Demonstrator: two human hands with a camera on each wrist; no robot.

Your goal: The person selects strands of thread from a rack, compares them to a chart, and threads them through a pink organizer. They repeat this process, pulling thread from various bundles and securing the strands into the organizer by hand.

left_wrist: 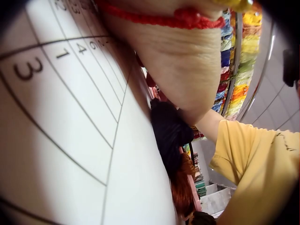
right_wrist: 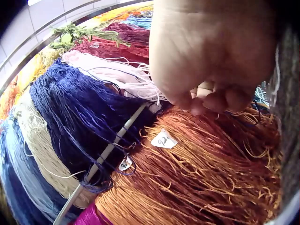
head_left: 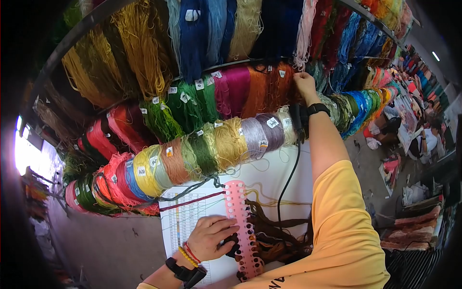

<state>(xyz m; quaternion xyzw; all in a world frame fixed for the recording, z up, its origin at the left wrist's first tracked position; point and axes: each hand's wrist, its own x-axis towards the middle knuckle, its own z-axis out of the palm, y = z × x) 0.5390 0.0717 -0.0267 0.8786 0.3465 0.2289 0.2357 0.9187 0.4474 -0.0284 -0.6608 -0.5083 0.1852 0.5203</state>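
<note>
My left hand point(head_left: 210, 239) rests with loosely bent fingers on the left edge of a long pink thread card point(head_left: 236, 202) with holes down both sides. Dark and brown threads hang from its holes, and a dark red strand point(head_left: 192, 201) runs left from it. Under the card lies a white printed chart point(head_left: 185, 219), whose numbers show large in the left wrist view. Up at the rack, my right hand point(head_left: 305, 85) has curled fingertips at the lower end of a pale pink thread hank point(head_left: 304, 36). Below those fingers spreads a rust-orange hank point(right_wrist: 201, 159) with a numbered tag point(right_wrist: 164, 139).
A thick roll wound with many thread colours point(head_left: 231, 142) crosses between chart and rack. Dark blue hanks point(right_wrist: 79, 117) hang over a pale rod point(right_wrist: 112, 145). A black cable point(head_left: 290, 178) runs down from the right wrist. Beyond the right arm, more textiles point(head_left: 418, 221) lie about.
</note>
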